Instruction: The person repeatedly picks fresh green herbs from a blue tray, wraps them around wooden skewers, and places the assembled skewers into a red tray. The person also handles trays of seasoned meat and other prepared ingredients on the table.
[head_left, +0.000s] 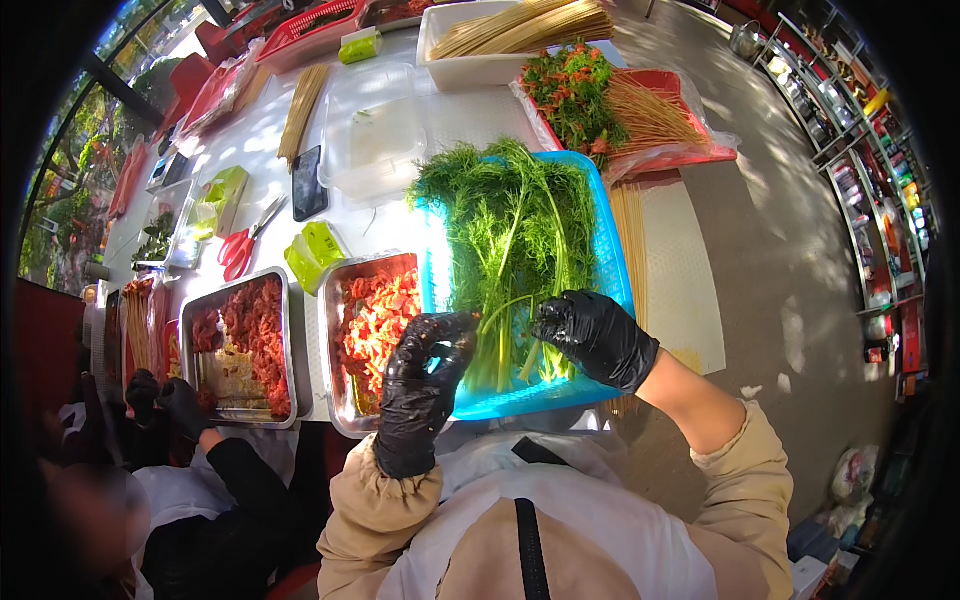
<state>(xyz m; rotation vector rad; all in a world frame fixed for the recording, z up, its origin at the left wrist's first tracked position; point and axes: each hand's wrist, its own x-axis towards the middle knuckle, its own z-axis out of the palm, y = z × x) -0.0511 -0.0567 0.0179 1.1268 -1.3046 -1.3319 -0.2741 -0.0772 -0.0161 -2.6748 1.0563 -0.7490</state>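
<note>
A blue plastic basket (616, 247) stands before me, heaped with feathery green dill (495, 225) whose pale stems point towards me. Over its right front part, my right hand (596, 337), in a black glove, pinches a thin dill stem at the fingertips. My left hand (426, 375), gloved in black and wet with bits stuck on it, is curled at the basket's left front side. The fingertips are close to a bent stem, and whether they grip anything is hidden. A steel tray of raw red meat pieces (379, 307) is just left of that hand.
Beside me a co-worker's gloved hands (180, 401) are near a second steel meat tray (279, 300). Red-handled scissors (238, 253), a phone (309, 184) and a clear plastic tub (375, 135) lie farther back. Wooden skewers (525, 30) fill a white bin; a red tray (720, 154) holds dill-topped skewers.
</note>
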